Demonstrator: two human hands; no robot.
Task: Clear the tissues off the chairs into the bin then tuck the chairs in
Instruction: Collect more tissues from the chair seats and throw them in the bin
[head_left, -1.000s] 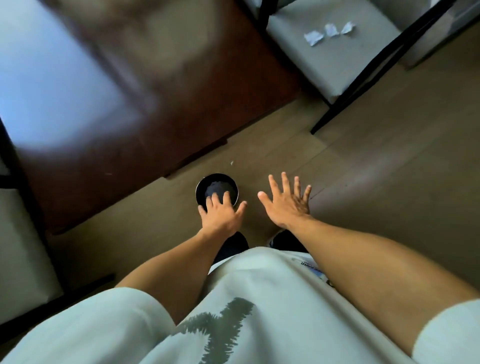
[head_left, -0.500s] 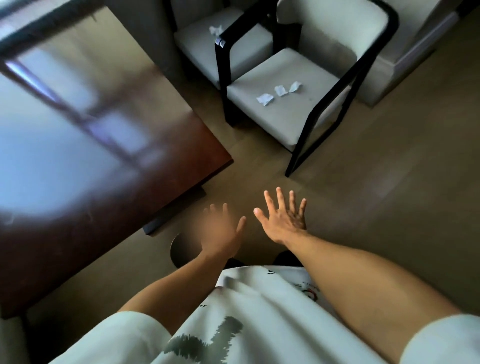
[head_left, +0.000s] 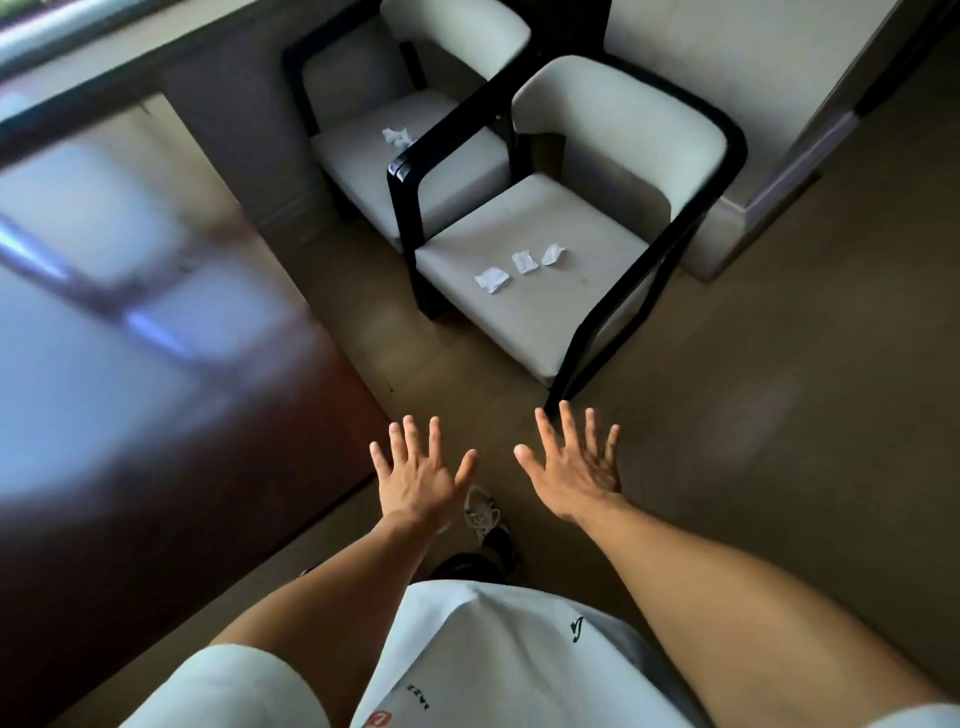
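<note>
Between pickups, by the look of it: left hand (head_left: 415, 480) and right hand (head_left: 576, 475) both spread flat, palms down, fingers fanned, each grip released and holding nothing, hovering over the bare floor (head_left: 779, 415) beside the corner of the dark wooden table (head_left: 156, 441). Ahead, well apart from both hands, the nearer chair (head_left: 524, 291), grey seat in a glossy black frame, not yet cleared. Three crumpled tissues in a short row near the middle of its seat: the largest (head_left: 491, 280) toward the front left edge, a smaller (head_left: 523, 261) just beside it, a third (head_left: 554, 254) toward the back. Small, white, loosely wadded, likely light and easily pinched or swept together. On the farther chair (head_left: 415, 156), one more crumpled tissue (head_left: 397, 136) near the back of the seat, partly screened by the nearer chair's armrest. Bin not in view. Next move, as a judgement: step forward, reach down to the near seat, gather all three in one or both hands without scattering. Both chairs pulled clear of the table, tucking not begun.
</note>
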